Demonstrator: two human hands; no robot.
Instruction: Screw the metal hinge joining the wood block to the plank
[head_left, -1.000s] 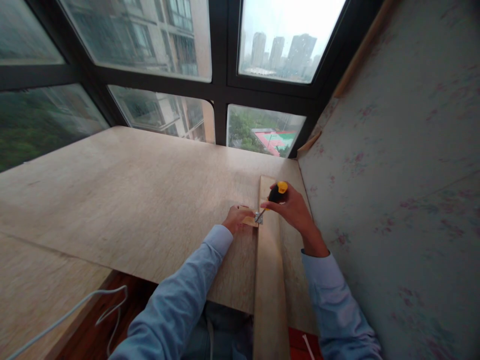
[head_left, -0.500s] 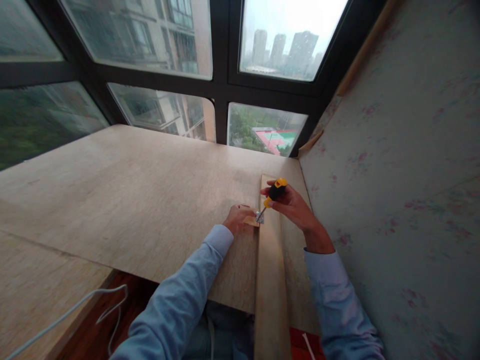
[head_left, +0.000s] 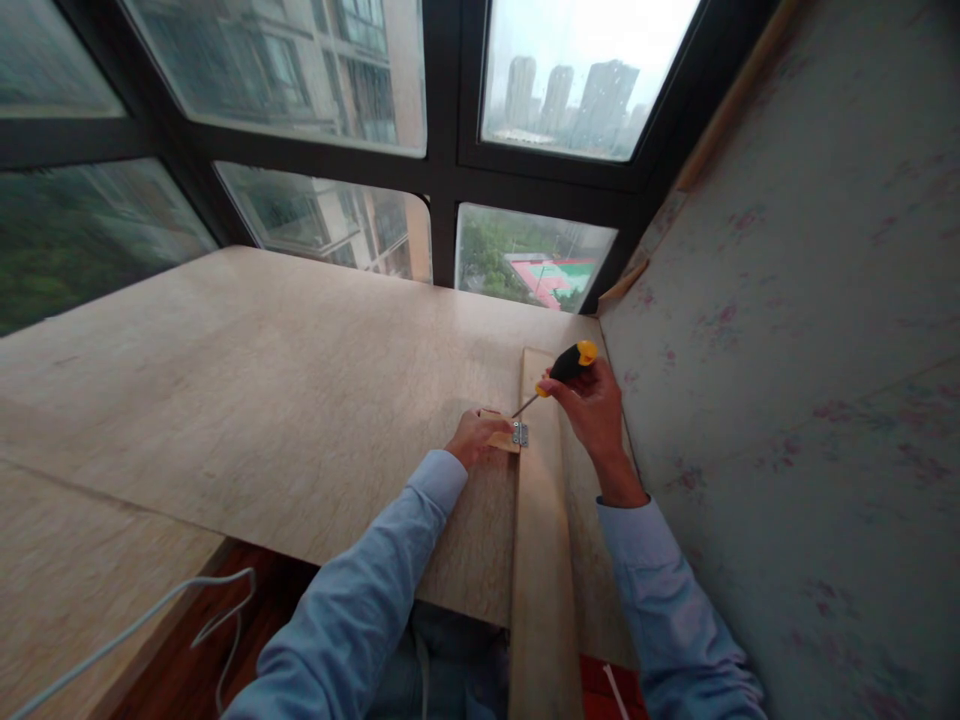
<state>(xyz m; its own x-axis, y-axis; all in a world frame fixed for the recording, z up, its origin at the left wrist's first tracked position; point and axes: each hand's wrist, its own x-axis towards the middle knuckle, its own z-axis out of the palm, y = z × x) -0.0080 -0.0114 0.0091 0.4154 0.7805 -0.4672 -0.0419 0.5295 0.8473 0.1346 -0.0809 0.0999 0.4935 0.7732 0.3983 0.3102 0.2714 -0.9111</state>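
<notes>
A black-and-yellow screwdriver (head_left: 571,362) is held by its handle in my right hand (head_left: 596,405), fingers closed round it. Its thin shaft slants down to the left, the tip close to the upper left part of a small metal hinge (head_left: 520,434); whether it touches a screw I cannot tell. The hinge bridges a small wooden block (head_left: 504,440) and a long wooden board (head_left: 541,530). My left hand (head_left: 472,436) grips the small block against the board's left edge, fingertips beside the hinge.
A beige stone-like surface (head_left: 300,400) spreads left of the board up to dark window frames (head_left: 442,180). A papered wall (head_left: 787,400) rises close to my right arm. A white cable (head_left: 142,625) crosses the lower left, over a gap.
The screwdriver has tilted further to the right, and its tip has moved up to the hinge's upper left. My right hand has shifted right; my left hand has stayed in place.
</notes>
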